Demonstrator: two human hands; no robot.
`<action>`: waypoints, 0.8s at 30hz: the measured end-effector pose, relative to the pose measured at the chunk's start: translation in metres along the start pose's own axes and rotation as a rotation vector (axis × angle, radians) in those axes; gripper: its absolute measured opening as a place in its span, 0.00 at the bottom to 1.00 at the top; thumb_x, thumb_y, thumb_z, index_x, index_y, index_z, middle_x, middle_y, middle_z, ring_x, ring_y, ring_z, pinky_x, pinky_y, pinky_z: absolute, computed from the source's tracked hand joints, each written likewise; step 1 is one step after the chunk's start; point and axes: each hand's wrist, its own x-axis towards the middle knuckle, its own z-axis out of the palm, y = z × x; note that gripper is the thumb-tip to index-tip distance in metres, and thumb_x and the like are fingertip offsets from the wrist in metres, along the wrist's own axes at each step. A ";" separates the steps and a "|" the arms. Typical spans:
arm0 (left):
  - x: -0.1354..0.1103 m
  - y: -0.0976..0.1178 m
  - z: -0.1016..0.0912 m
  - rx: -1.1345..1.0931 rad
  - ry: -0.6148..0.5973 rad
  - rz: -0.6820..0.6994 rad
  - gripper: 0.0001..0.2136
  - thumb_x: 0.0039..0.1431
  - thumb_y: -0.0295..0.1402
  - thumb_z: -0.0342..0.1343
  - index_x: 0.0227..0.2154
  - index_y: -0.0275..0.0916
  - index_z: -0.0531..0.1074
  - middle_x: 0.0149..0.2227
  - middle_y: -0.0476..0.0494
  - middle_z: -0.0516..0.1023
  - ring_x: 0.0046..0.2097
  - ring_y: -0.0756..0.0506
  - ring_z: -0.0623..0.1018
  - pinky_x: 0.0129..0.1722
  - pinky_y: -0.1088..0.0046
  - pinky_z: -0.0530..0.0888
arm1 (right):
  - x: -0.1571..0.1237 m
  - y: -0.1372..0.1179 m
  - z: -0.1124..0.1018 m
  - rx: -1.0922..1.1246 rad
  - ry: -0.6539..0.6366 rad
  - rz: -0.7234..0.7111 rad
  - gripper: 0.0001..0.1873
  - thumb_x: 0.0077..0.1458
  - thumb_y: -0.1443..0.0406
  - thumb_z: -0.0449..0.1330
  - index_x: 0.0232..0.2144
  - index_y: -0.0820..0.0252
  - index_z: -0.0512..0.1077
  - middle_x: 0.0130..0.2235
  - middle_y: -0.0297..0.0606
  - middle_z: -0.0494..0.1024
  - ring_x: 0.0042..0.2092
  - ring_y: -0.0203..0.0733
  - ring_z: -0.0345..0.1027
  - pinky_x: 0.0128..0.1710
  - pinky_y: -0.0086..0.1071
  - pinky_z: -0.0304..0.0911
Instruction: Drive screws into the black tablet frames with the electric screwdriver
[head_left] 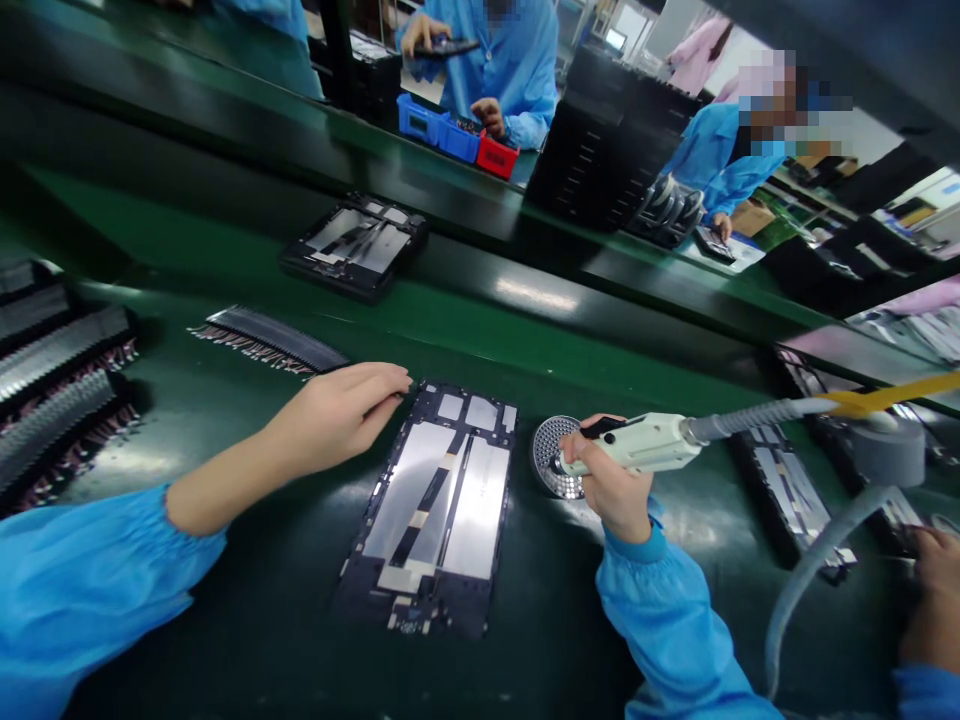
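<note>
The device panel (439, 500) lies flat on the green table (225, 600) at centre frame. The left hand (337, 415), loosely open and holding nothing, rests its fingertips on the panel's upper-left corner. The right hand (611, 490) grips an electric screwdriver (645, 442), its tip at the round perforated dish (547, 455) just right of the panel. Pinning that corner flat looks wise.

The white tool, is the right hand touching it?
Touching. The head view shows the right hand with its fingers wrapped around the white tool, gripping it by the round dish.
</note>
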 end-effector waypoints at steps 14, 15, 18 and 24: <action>0.044 0.046 0.072 -0.494 -0.147 -0.228 0.07 0.61 0.29 0.58 0.39 0.38 0.79 0.45 0.44 0.81 0.38 0.50 0.82 0.41 0.72 0.81 | -0.005 -0.046 -0.007 0.118 -0.051 -0.179 0.14 0.53 0.67 0.63 0.43 0.55 0.71 0.22 0.27 0.71 0.25 0.39 0.68 0.37 0.43 0.70; 0.048 0.046 0.080 -0.498 -0.158 -0.247 0.08 0.59 0.28 0.58 0.40 0.37 0.78 0.46 0.44 0.81 0.35 0.51 0.81 0.39 0.73 0.81 | -0.005 -0.050 -0.008 0.124 -0.053 -0.187 0.14 0.53 0.68 0.63 0.43 0.55 0.71 0.22 0.27 0.71 0.25 0.39 0.68 0.37 0.42 0.70; 0.059 0.047 0.099 -0.474 -0.186 -0.231 0.10 0.59 0.27 0.58 0.43 0.36 0.79 0.48 0.42 0.80 0.32 0.52 0.80 0.37 0.74 0.81 | -0.002 -0.057 -0.013 0.151 -0.035 -0.207 0.13 0.53 0.69 0.63 0.42 0.55 0.71 0.22 0.27 0.71 0.25 0.38 0.67 0.36 0.41 0.70; 0.074 0.041 0.112 -0.377 -0.280 -0.095 0.07 0.61 0.29 0.59 0.35 0.38 0.82 0.44 0.43 0.84 0.42 0.47 0.83 0.46 0.71 0.79 | 0.001 -0.054 -0.017 0.169 -0.006 -0.208 0.12 0.52 0.69 0.64 0.41 0.56 0.72 0.22 0.28 0.72 0.25 0.38 0.68 0.35 0.41 0.70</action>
